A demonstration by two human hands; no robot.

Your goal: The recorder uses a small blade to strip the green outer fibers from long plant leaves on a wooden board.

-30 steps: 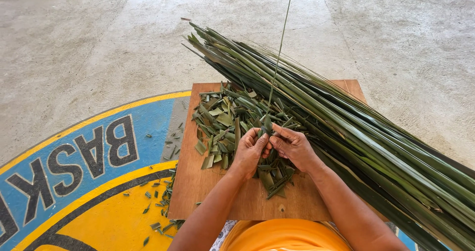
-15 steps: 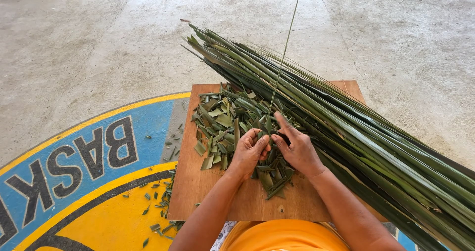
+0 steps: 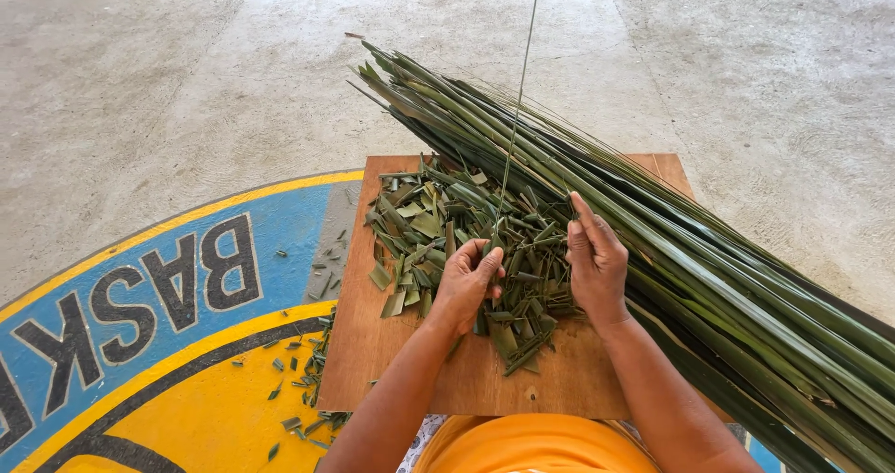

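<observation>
Two bare hands work over a square wooden board (image 3: 392,361) that lies on a concrete floor (image 3: 168,91), beside a painted court marking in blue and yellow (image 3: 140,342). Left hand (image 3: 469,282): fingers clenched around the lower end of a thin, stiff leaf midrib (image 3: 518,109), which rises almost straight up out of the frame. Right hand (image 3: 597,263): fingers released and extended, resting flat against the near edge of a long bundle of palm leaves (image 3: 653,249) that crosses the board diagonally, tips toward the far left. Between and ahead of the hands lies a loose pile of cut leaf pieces (image 3: 447,221), short, flat and glossy green, some folded along a crease; smaller scraps (image 3: 303,380) are scattered on the paint to the left. Board surface is smooth and reddish-brown; the floor is rough, pale and mottled. Risks, as judged: the slender midrib could bend or snap if gripped low and swung, since it is unsupported along its length; the bundle could roll or slide off the board, because the right hand only rests against it; leaf edges may cut bare skin.
</observation>
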